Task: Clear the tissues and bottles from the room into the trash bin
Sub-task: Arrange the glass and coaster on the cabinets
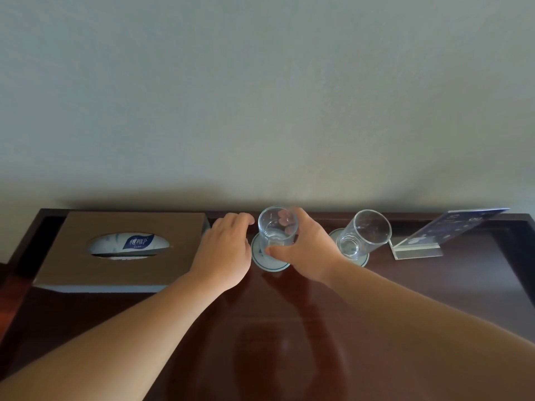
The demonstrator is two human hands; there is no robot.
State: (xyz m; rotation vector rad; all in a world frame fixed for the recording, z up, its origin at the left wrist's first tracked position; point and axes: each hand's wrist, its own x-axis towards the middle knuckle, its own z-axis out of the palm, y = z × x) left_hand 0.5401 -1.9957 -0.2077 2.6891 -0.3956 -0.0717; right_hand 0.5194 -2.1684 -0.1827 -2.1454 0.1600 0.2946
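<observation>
A brown tissue box (72, 264) lies at the left of a dark wooden table (434, 299), a blue-and-white tissue pack showing through its oval slot (128, 245). My right hand (307, 250) is wrapped around a clear drinking glass (275, 230) that stands on a round white coaster (260, 260). My left hand (225, 250) rests between the tissue box and that glass, fingers curled down toward the table's back edge; whether it holds anything is hidden. No loose tissue, bottle or trash bin is in view.
A second clear glass (364, 233) stands on its own coaster (333, 237) just right of my right hand. An acrylic sign holder (417, 250) with a blue card leans at the far right. A plain wall rises directly behind the table.
</observation>
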